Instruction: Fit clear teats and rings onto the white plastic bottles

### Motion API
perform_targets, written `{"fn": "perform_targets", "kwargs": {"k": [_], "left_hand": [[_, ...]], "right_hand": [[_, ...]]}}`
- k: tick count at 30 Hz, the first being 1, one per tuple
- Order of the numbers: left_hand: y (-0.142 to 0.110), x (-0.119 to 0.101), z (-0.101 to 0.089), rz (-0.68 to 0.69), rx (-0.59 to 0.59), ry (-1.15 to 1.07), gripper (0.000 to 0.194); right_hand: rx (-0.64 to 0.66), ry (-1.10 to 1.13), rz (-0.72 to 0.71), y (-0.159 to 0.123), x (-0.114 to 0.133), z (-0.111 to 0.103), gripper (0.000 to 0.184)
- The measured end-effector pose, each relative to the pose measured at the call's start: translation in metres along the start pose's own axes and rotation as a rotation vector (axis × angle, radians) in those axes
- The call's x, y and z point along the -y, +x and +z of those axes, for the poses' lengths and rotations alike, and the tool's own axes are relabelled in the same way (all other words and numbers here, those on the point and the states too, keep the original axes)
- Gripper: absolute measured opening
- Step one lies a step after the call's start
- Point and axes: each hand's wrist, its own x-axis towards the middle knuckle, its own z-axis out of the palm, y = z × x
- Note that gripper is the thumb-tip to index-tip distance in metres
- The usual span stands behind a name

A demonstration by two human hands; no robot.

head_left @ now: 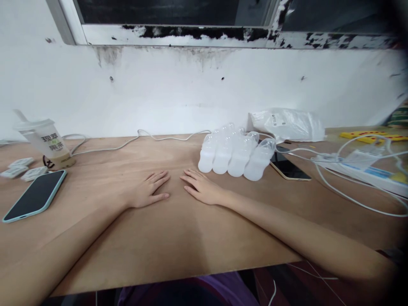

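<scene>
My left hand (149, 190) lies palm down on the wooden table (172, 238), fingers stretched out and a little apart, holding nothing. Opposite it rests my right hand (204, 188), also flat with its fingers extended and nothing under them that I can see. A short gap of bare wood separates the fingertips. Just beyond my right hand stands a cluster of several white translucent bottles (236, 155) with rounded, waisted bodies, packed close together. The hand does not appear to touch them.
At the left are a drink cup (51, 142) with a straw, small white pieces (34, 173) and a phone (36, 196). To the right lie another phone (288, 165), a plastic bag (288, 124), a power strip (366, 168) and looping white cables (338, 195). A wall (159, 93) rises behind.
</scene>
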Motion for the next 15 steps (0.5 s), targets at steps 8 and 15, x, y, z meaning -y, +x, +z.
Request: {"fn": "perform_targets", "kwargs": {"k": [8, 15], "left_hand": [[0.0001, -0.0029, -0.0018, -0.014, 0.003, -0.005, 0.068], [0.0, -0.0004, 0.0026, 0.012, -0.018, -0.002, 0.067]], "right_hand": [[-0.016, -0.01, -0.006, 0.0003, -0.0008, 0.0006, 0.046], [-0.006, 0.004, -0.001, -0.0006, -0.001, -0.0008, 0.046]]}}
